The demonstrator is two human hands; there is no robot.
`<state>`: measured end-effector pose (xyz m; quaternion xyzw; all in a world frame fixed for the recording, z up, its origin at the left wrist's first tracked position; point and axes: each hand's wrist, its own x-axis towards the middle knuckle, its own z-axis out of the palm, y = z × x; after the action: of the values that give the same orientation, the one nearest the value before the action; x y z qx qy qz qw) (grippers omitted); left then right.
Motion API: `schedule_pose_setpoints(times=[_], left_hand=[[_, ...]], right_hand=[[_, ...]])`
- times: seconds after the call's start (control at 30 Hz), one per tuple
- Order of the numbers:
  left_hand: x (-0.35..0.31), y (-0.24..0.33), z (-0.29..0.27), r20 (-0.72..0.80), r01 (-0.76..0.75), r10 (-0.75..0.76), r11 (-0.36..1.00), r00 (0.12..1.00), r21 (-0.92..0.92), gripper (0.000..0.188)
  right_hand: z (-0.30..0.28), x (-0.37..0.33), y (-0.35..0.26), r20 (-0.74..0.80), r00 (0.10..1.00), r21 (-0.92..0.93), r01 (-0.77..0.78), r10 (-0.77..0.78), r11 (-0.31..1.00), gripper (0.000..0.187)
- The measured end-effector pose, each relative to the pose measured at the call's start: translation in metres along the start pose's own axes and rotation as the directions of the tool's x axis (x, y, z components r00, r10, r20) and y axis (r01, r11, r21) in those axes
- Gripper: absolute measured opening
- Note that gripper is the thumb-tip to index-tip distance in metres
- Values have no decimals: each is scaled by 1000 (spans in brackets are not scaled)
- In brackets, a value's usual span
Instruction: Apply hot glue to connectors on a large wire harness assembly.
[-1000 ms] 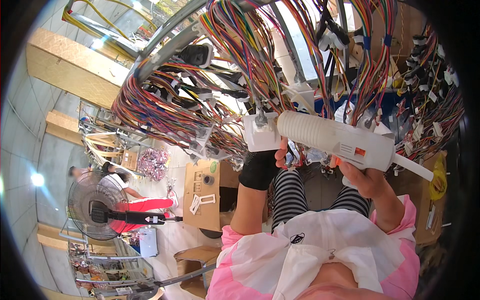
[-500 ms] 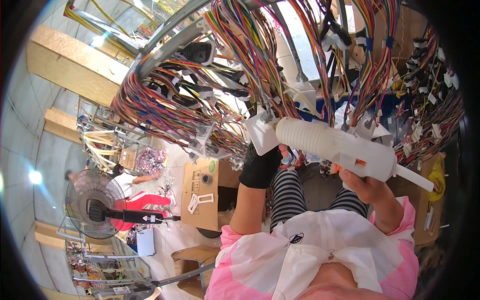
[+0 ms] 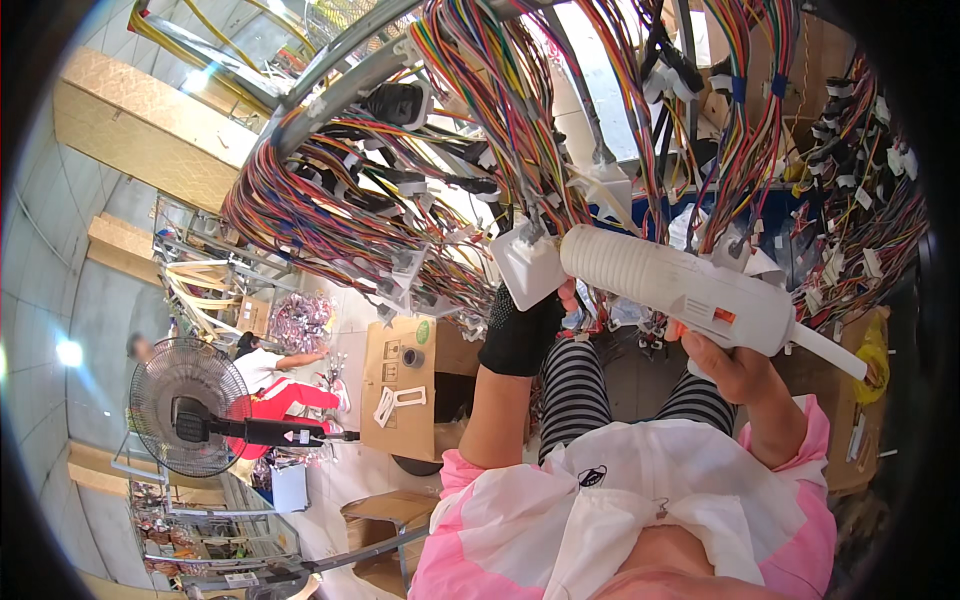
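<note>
My left hand [image 3: 520, 328], in a black fingerless glove, is closed around a square white plastic connector housing [image 3: 528, 262] at the end of a hanging wire bundle [image 3: 500, 120]. Bare, my right hand [image 3: 735, 368] grips a white cylindrical tool [image 3: 675, 285] from below. That tool has a ribbed end beside the housing, a small orange-red patch on its body and a thin white stem pointing right. Between the ribbed end and the housing there seems to be a narrow gap. The left palm and some right fingers are hidden.
A curved metal rail [image 3: 330, 85] carries many multicoloured wire bundles with white and black connectors. More harnesses [image 3: 880, 220] hang at right. On the left are a cardboard box [image 3: 400, 345] bearing a dark roll and white pieces, a black fan [image 3: 190, 405] and another person [image 3: 275, 375].
The white tool has shifted slightly up and to the right, its ribbed end drawing a little away from the housing. My left hand and the housing have barely moved.
</note>
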<state>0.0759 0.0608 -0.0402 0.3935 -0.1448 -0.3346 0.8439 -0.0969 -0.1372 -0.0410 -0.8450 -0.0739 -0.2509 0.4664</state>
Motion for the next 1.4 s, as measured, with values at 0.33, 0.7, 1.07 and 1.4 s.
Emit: schedule_pose_setpoints(times=[0.33, 0.7, 1.07, 1.4], left_hand=[[1, 1, 1, 88, -38, 46, 995, 995, -88, 31], [-12, -6, 12, -138, -325, 375, 901, 917, 286, 32], [-18, -14, 3, -96, -475, 603, 708, 792, 523, 25], [-19, -13, 19, -10, -555, 812, 409, 584, 724, 25]], right_hand=[[1, 6, -5, -29, 995, 190, 98, -94, 977, 27], [2, -5, 9, -73, 995, 570, 97, -67, 816, 45], [-2, -20, 23, -116, 991, 641, 125, -66, 757, 47], [-10, 10, -5, -17, 998, 616, 60, -63, 786, 33]])
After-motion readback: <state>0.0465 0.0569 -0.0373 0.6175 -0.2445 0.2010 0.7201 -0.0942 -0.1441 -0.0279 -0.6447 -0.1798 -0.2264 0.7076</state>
